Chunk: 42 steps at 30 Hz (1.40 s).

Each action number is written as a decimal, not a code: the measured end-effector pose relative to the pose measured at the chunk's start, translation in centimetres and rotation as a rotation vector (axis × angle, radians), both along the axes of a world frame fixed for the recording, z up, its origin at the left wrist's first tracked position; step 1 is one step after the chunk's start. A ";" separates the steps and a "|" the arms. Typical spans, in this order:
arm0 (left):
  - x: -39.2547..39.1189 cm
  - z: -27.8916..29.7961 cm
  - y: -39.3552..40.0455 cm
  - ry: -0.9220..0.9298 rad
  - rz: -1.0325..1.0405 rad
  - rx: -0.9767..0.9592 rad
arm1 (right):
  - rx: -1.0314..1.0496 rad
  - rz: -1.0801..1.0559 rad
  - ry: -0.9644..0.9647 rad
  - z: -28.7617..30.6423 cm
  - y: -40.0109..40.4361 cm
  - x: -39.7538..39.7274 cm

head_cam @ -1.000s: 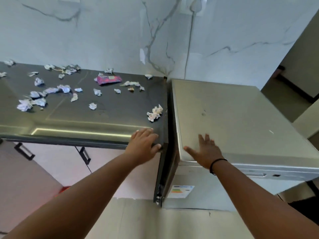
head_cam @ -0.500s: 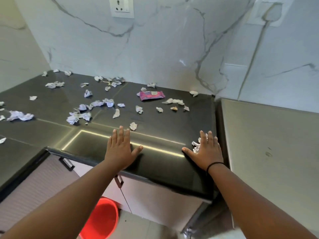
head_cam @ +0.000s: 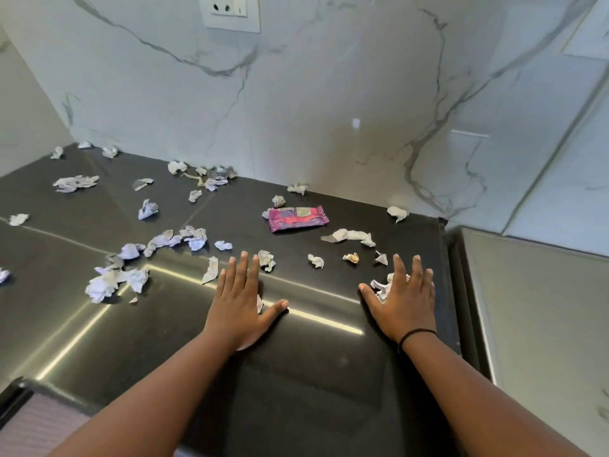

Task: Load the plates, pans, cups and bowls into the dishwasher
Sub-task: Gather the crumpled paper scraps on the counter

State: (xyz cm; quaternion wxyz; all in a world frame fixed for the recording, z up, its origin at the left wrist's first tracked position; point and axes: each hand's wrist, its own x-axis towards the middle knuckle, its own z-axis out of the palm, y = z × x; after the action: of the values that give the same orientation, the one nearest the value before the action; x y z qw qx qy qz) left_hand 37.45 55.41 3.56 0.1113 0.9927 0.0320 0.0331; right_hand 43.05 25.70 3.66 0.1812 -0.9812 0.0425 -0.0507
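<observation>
Resting flat on black countertop (head_cam: 316,374): left hand (head_cam: 239,305), fingers straight, holding nothing; right hand (head_cam: 403,301), fingers spread, lying over a crumpled paper scrap (head_cam: 379,286). Pink wrapper (head_cam: 298,218) near wall. Steel dishwasher top (head_cam: 540,311) just right of counter

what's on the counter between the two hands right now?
Head view: bare glossy black countertop with a light-strip reflection, between the left hand and right hand. Crumpled white paper scrap sits under the right hand's thumb side.

Both hands (head_cam: 240,305) have moved further onto the countertop (head_cam: 313,374), seemingly.
</observation>
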 end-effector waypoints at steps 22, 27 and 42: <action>18.9 0.0 0.6 -0.012 -0.226 0.013 | -0.174 0.078 0.032 0.6 -0.3 16.9; 20.3 0.1 0.5 0.043 -0.269 0.000 | -0.070 0.201 0.062 0.8 -0.4 18.6; 20.5 0.7 0.8 -0.104 -0.377 -0.147 | -0.176 0.330 0.035 1.0 6.0 14.9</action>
State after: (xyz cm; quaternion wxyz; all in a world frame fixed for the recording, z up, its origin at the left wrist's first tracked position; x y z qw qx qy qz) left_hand 57.99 56.23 4.28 0.1891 0.9673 -0.1578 0.0602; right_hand 57.99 31.67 4.64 0.0999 -0.9877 -0.1204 -0.0067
